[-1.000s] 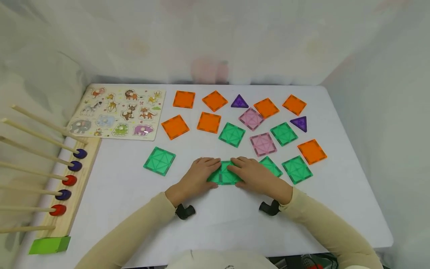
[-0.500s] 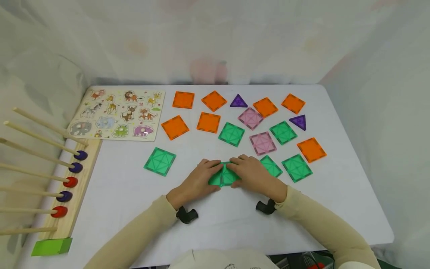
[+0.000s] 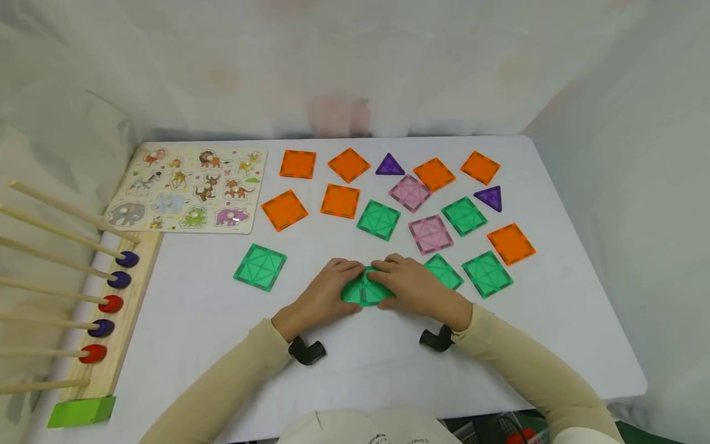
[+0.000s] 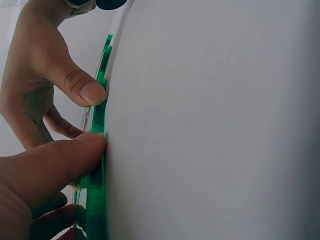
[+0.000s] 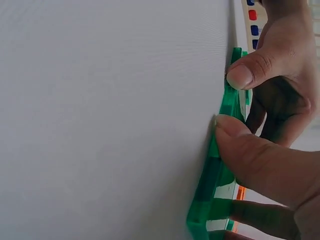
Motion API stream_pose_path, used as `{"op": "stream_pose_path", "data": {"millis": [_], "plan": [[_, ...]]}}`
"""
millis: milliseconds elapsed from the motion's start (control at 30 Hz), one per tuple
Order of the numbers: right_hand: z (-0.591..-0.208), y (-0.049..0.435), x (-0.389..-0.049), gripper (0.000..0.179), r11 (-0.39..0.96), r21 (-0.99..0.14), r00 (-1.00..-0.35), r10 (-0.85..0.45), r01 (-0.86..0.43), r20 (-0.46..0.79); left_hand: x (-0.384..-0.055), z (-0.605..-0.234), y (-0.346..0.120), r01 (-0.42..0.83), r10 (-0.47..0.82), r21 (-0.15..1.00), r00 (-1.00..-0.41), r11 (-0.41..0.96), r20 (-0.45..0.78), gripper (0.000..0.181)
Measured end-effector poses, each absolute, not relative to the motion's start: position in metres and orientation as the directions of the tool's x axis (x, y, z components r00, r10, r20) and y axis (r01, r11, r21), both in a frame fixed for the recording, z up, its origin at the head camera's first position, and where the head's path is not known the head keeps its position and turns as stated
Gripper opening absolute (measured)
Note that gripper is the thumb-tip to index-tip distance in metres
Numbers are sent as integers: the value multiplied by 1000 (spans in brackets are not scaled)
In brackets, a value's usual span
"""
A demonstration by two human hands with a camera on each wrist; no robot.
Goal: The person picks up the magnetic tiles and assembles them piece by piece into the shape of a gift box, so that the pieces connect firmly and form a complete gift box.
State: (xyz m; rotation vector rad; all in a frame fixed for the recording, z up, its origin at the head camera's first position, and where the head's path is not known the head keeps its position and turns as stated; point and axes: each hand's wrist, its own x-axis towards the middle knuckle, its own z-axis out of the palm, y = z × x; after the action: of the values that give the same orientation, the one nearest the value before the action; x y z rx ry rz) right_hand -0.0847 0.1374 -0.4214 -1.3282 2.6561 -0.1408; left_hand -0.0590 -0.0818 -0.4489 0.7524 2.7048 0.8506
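Note:
Two green square magnetic tiles, the left tile point(image 3: 353, 291) and the right tile point(image 3: 375, 293), meet edge to edge in front of the person. My left hand point(image 3: 320, 295) pinches the left one, thumb on the near edge and fingers over the far side. Gripping the right one the same way is my right hand point(image 3: 417, 288). The right wrist view shows a green tile edge point(image 5: 209, 172) under that thumb, close over the white surface. Between the two thumbs, in the left wrist view, runs the tiles' green edge point(image 4: 98, 116). Fingers hide the tiles' outer parts.
A loose green tile point(image 3: 261, 267) lies left of the hands. Behind and to the right are several orange tiles point(image 3: 340, 201), pink tiles point(image 3: 431, 234), green tiles and purple triangles point(image 3: 390, 164). An animal puzzle board point(image 3: 185, 188) and a wooden bead rack point(image 3: 124, 330) stand left.
The right hand has shifted slightly left, and both tiles have gone from lying as a flat rectangle to tilting at their seam. The other pieces keep their places; the head view has shifted slightly.

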Motion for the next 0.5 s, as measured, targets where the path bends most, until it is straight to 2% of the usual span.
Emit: {"op": "stream_pose_path", "data": {"millis": [133,233,367,500], "plan": [[-416,137,-94,60,636,-249,-620,-771,-731,-146,-64,-444,-81,444,565,553,-823,705,-60,76],[-411,135,-109,61,694,-266,-679,-717,-670,-160,-75,-435,-85,447,583,555,-808,702,-86,77],[-407,130,-135,75,778,-183,-754,-628,-602,-194,-108,-423,-92,382,519,541,-847,749,-120,82],[-410,126,-153,93,804,-129,-743,-587,-580,-322,-148,-423,-97,329,443,442,-877,834,-184,88]]}}
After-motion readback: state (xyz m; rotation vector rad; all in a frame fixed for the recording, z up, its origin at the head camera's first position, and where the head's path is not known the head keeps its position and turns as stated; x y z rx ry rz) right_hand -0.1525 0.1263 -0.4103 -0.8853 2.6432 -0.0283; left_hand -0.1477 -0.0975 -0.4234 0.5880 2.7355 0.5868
